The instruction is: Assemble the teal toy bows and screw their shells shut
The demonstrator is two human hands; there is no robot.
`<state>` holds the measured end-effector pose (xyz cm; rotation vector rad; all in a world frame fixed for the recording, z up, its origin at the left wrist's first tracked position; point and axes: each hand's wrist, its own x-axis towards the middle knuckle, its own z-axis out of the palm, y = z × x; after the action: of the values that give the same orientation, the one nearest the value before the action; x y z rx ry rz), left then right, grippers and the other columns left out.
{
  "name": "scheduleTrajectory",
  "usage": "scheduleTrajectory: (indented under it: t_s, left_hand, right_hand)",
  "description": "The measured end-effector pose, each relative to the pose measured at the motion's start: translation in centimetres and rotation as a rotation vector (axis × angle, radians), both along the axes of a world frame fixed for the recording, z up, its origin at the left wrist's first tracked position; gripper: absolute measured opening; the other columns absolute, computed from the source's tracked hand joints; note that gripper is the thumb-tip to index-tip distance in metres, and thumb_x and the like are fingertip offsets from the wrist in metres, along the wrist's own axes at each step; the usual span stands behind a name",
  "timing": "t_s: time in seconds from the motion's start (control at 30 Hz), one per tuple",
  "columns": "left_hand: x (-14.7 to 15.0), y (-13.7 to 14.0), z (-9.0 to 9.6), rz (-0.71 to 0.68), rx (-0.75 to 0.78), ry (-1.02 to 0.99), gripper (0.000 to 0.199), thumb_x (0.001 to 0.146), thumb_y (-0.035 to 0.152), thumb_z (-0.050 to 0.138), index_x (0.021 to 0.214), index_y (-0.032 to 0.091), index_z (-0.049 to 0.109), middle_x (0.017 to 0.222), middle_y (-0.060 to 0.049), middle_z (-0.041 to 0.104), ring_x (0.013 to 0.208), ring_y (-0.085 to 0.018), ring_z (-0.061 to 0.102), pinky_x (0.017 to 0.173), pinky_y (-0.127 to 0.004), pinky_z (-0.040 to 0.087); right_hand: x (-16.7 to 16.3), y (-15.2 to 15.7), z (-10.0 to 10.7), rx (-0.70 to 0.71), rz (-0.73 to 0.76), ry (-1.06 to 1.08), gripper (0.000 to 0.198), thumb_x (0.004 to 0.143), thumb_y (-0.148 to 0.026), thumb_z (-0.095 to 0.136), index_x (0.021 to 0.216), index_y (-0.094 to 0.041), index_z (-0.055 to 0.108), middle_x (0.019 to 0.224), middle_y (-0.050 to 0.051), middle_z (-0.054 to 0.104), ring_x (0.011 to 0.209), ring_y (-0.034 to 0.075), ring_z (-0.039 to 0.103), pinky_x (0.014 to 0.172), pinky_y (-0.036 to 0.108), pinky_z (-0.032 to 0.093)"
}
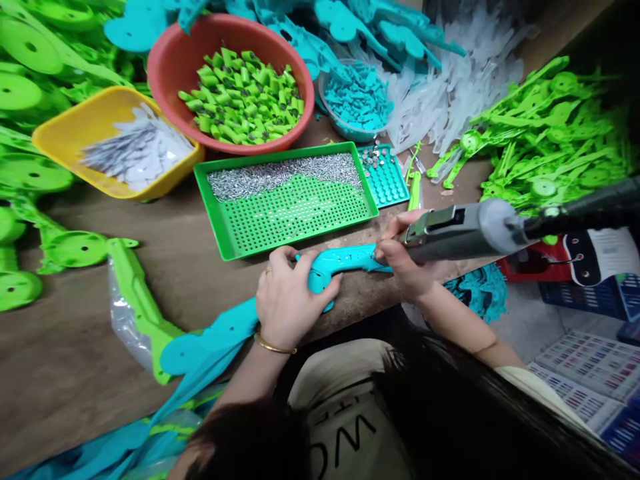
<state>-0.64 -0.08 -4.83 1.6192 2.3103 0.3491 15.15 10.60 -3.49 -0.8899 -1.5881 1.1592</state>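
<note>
Near the table's front edge, my left hand [287,293] presses down on a blue plastic part [345,257], its fingers wrapped around the rounded end. A ring and a gold bracelet show on that hand and wrist. My right hand [407,260] grips a grey power screwdriver [450,233], whose cable runs off to the right. The tool's tip is by the right end of the blue part, hidden behind my fingers. Just beyond lies a green perforated tray [300,213] with many small silver screws [285,177] heaped along its far side.
Behind the tray stand a red bowl [165,73] of green pieces, a yellow bin [60,133] of pale flat pieces and a clear tub [345,127] of blue bits. Green parts [555,133] pile up right and left. Blue parts [210,340] lie left of my hand.
</note>
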Motion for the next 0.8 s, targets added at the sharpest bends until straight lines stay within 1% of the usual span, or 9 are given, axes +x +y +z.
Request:
scheduleTrajectory:
  t_s: [0.1,0.17,0.23,0.3,0.37,0.43,0.5,0.67,0.8]
  left_hand:
    - [0.0,0.0,0.0,-0.001,0.005,-0.006,0.051,0.080,0.056,0.061,0.123,0.031,0.064,0.116,-0.010,0.048,0.103,-0.030,0.056,0.083,-0.041,0.048]
    - [0.0,0.0,0.0,-0.003,0.006,-0.004,0.050,0.080,0.056,0.061,0.123,0.030,0.064,0.116,-0.010,0.048,0.102,-0.030,0.056,0.083,-0.041,0.048]
    - [0.0,0.1,0.0,-0.007,0.006,-0.003,0.049,0.080,0.055,0.062,0.122,0.030,0.064,0.116,-0.010,0.048,0.102,-0.030,0.057,0.083,-0.041,0.048]
    - [0.0,0.1,-0.1,-0.010,0.007,0.001,0.050,0.080,0.056,0.062,0.123,0.030,0.064,0.116,-0.010,0.048,0.102,-0.030,0.057,0.083,-0.041,0.048]
    - [0.0,0.1,-0.1,-0.014,0.010,0.010,0.052,0.080,0.058,0.061,0.123,0.029,0.063,0.116,-0.010,0.048,0.100,-0.030,0.058,0.082,-0.041,0.048]
    - [0.0,0.1,-0.1,-0.019,0.015,0.018,0.052,0.080,0.058,0.061,0.123,0.028,0.064,0.116,-0.011,0.048,0.100,-0.030,0.058,0.082,-0.040,0.047]
    - [0.0,0.1,-0.1,-0.024,0.017,0.021,0.051,0.081,0.057,0.060,0.122,0.028,0.064,0.115,-0.011,0.049,0.100,-0.031,0.059,0.081,-0.040,0.047]
    - [0.1,0.0,0.2,-0.028,0.007,0.024,0.051,0.080,0.056,0.061,0.122,0.027,0.065,0.116,-0.012,0.049,0.098,-0.031,0.059,0.080,-0.041,0.047]
    - [0.1,-0.1,0.0,-0.033,0.023,0.021,0.051,0.081,0.056,0.060,0.122,0.026,0.064,0.115,-0.012,0.050,0.099,-0.031,0.059,0.081,-0.040,0.047]
  right_hand:
    - [0.1,-0.1,0.1,0.052,-0.022,0.059,0.037,0.076,-0.046,0.074,0.105,-0.030,0.057,0.071,-0.007,0.057,0.055,0.009,0.056,0.055,0.025,0.053]
    - [-0.4,0.3,1.1,0.045,0.005,0.085,0.033,0.078,-0.044,0.073,0.103,-0.029,0.058,0.071,-0.007,0.058,0.055,0.009,0.057,0.057,0.026,0.054]
    - [-1.5,1.5,2.5,0.024,0.001,0.103,0.031,0.078,-0.045,0.073,0.101,-0.028,0.059,0.075,-0.005,0.062,0.053,0.008,0.057,0.056,0.027,0.053]
    - [-3.3,3.3,3.5,0.034,-0.079,0.141,0.034,0.078,-0.051,0.071,0.099,-0.027,0.060,0.082,-0.003,0.065,0.050,0.007,0.055,0.052,0.027,0.052]
    - [-5.4,5.4,3.8,0.072,-0.192,0.193,0.037,0.076,-0.057,0.068,0.094,-0.025,0.060,0.087,-0.001,0.066,0.049,0.007,0.054,0.051,0.028,0.052]
    - [-7.3,7.2,3.1,0.070,-0.257,0.197,0.037,0.075,-0.059,0.066,0.083,-0.024,0.059,0.079,-0.001,0.064,0.049,0.009,0.054,0.052,0.029,0.053]
    - [-8.7,8.4,2.1,0.044,-0.256,0.159,0.036,0.076,-0.058,0.064,0.080,-0.023,0.057,0.074,-0.001,0.061,0.050,0.010,0.055,0.055,0.032,0.055]
    - [-9.5,8.7,-0.2,0.057,-0.103,0.027,0.027,0.091,-0.047,0.050,0.098,-0.022,0.057,0.089,0.003,0.059,0.065,0.014,0.064,0.070,0.039,0.060]
    - [-9.3,8.6,-1.2,0.068,-0.083,0.054,0.024,0.091,-0.045,0.050,0.098,-0.023,0.057,0.089,0.003,0.056,0.061,0.014,0.061,0.069,0.041,0.059]
